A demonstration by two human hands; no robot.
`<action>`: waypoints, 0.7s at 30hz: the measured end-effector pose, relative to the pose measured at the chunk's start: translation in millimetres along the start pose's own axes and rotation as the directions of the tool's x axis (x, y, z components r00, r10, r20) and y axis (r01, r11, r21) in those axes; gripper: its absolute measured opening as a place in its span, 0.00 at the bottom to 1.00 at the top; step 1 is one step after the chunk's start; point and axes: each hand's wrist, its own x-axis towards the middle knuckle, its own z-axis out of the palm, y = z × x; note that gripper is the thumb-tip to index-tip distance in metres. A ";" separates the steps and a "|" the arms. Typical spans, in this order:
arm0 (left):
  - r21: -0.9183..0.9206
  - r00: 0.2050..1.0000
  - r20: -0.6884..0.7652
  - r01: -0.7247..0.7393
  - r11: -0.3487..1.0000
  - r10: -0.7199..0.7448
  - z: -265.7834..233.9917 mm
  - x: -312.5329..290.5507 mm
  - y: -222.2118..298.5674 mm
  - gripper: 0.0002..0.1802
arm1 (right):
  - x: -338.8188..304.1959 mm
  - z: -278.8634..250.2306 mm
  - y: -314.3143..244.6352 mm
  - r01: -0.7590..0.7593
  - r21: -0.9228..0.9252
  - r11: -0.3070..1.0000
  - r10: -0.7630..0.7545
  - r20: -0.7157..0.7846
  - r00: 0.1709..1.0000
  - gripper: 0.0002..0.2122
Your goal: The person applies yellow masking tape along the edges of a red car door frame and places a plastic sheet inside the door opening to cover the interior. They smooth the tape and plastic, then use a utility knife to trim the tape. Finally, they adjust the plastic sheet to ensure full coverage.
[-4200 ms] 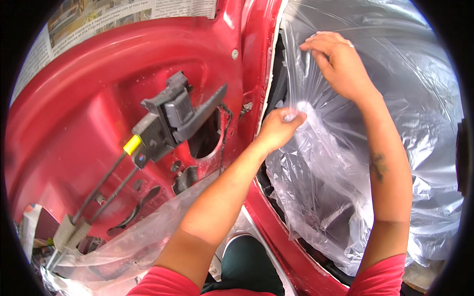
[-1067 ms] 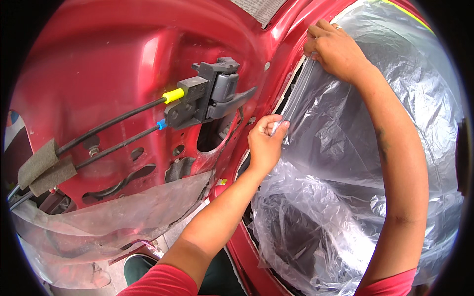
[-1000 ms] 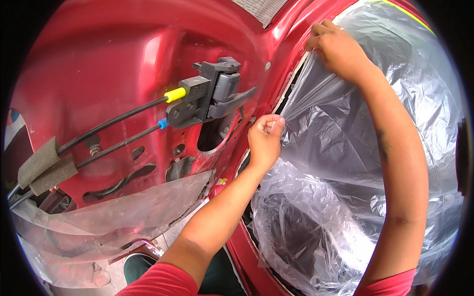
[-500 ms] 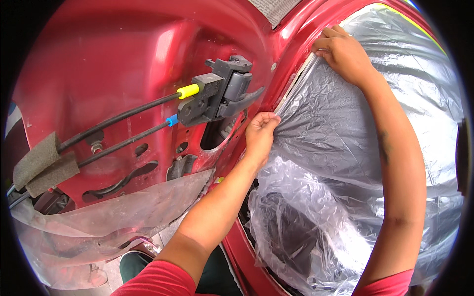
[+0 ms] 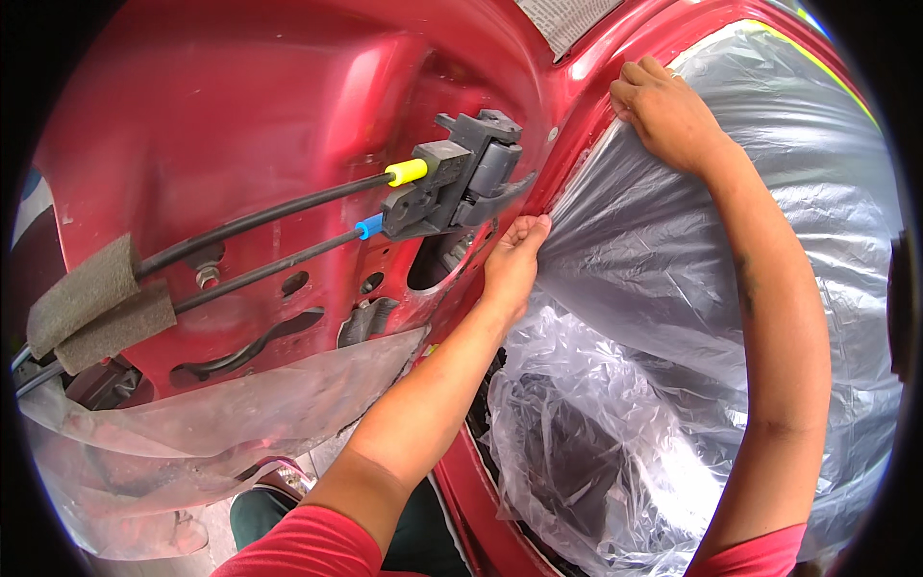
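Observation:
A thin clear plastic sheet covers the opening in a red car body, with creases fanning out from my left hand. That hand pinches the sheet's near-left edge between thumb and fingers, close to the red door frame. Farther up the same frame, my right hand has its fingers curled at the sheet's border, where a pale strip runs along the edge. What lies under those fingertips is hidden. A yellow-green tape line follows the sheet's far upper edge.
On the left stands an open red door panel with a dark grey inner handle hanging on two black cables. Foam pads wrap the cables. Loose translucent film hangs below. Bunched plastic fills the lower opening.
The sheet beside my left hand is drawn tighter, with longer, straighter creases. The door panel and handle appear slightly farther right in view. Both hands keep nearly the same places.

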 end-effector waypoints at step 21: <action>0.440 0.986 -0.082 -0.098 0.893 0.148 6.2 22.0 -25.1 0.15 | -3.2 11.2 -2.3 0.019 -0.011 1.000 -0.020 -0.120 0.993 0.05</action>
